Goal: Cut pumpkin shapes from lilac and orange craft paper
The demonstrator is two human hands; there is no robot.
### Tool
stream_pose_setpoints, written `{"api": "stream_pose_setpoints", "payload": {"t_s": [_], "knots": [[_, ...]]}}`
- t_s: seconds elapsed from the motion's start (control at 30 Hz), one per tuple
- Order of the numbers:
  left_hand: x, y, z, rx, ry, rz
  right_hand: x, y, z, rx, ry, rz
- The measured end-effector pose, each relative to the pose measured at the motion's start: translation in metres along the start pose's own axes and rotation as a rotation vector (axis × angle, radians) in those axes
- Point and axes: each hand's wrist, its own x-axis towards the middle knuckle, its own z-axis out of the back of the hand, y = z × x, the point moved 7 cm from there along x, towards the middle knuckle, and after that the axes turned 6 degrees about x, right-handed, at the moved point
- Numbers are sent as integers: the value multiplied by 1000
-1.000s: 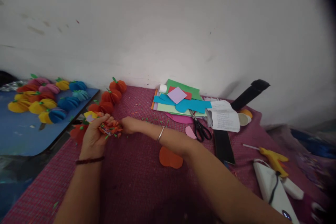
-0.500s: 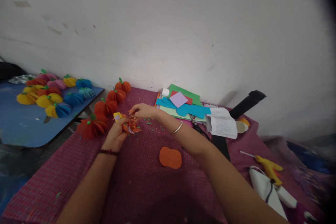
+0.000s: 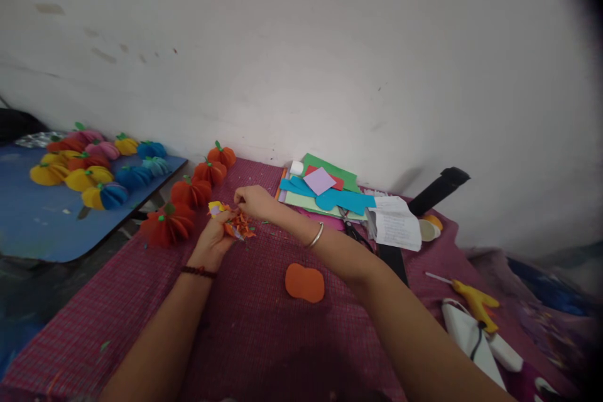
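Observation:
A loose heap of paper scraps [image 3: 239,226], mostly orange with some yellow and lilac, is gathered in my left hand [image 3: 214,240], whose fingers curl round it. Just above the heap is my right hand [image 3: 257,202], its fingertips pinched together; what they hold, if anything, is too small to make out. Nearer to me, an orange paper cut-out [image 3: 304,282] with a notched, rounded outline lies flat on the maroon checked cloth [image 3: 254,326]. Small green snippets lie on the cloth around the hands.
Orange paper pumpkins [image 3: 168,225] line the cloth's left side; several coloured ones stand on a blue table [image 3: 42,226]. Behind are stacked coloured sheets [image 3: 346,201] and scissors [image 3: 355,235]. At right lie a printed paper [image 3: 398,223], a black roll [image 3: 439,191] and a yellow glue gun [image 3: 475,301].
My right hand stays over the scraps, its fingers drawn into a tighter pinch. My left hand has shifted very slightly right with the scraps. The view has turned a little.

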Motion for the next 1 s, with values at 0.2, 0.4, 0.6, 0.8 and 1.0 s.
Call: {"api": "stream_pose_setpoints", "payload": {"t_s": [0.2,0.4,0.6,0.8,1.0], "knots": [[3,0,1,21,15,-21,-5,14,1,110,22,-16],[2,-6,4,3,14,-59,-14,22,20,456,72,-4],[2,-11,5,18,67,-71,-24,6,16,832,157,-189],[-5,-22,2,14,50,-86,-20,-11,16,554,-14,-28],[-34,-69,-22,-8,226,-190,-25,-25,-21,276,58,-4]]}}
